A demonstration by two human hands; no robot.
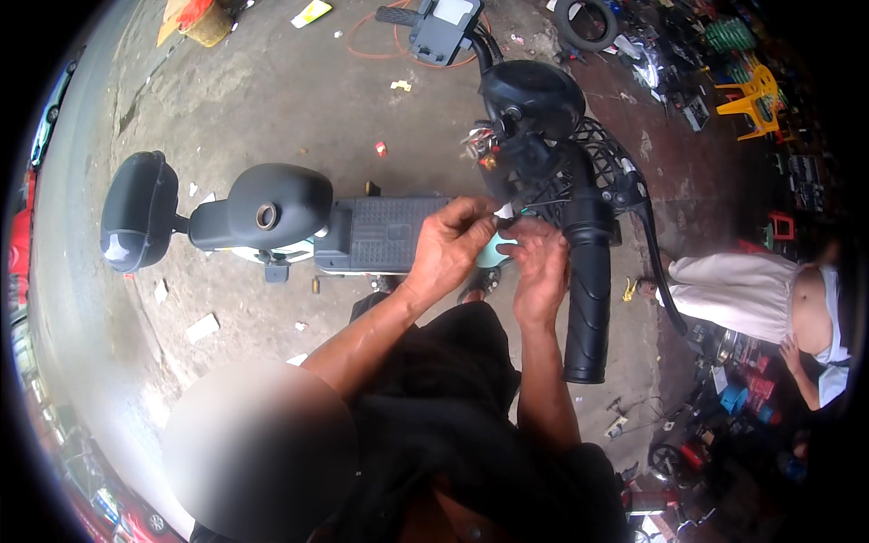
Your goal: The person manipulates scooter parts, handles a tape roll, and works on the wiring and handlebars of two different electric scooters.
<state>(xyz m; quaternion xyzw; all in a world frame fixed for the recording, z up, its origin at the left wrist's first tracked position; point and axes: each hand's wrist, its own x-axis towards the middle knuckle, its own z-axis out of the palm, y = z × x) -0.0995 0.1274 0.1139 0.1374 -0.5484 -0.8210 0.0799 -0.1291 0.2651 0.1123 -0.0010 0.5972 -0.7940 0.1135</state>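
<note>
An electric scooter stands across in front of me. Its black footboard (391,226) lies left of my hands, and its black handlebar grip (588,299) is just right of them. My left hand (448,242) pinches a small white piece (504,210) between thumb and fingers, close to the steering column. My right hand (541,267) is closed beside it, fingers bent and their tips meeting the left fingertips at a small dark part. What exactly the right fingers hold is hidden. Under the hands shows a pale green panel (496,252) of the scooter.
A brake lever (654,262) curves beyond the grip, below the round black headlamp housing (534,95). The scooter's seat (279,204) and backrest (138,213) are at left. Another person in pale trousers (733,285) stands at right, near tools, a tyre (586,20) and a yellow chair (751,101).
</note>
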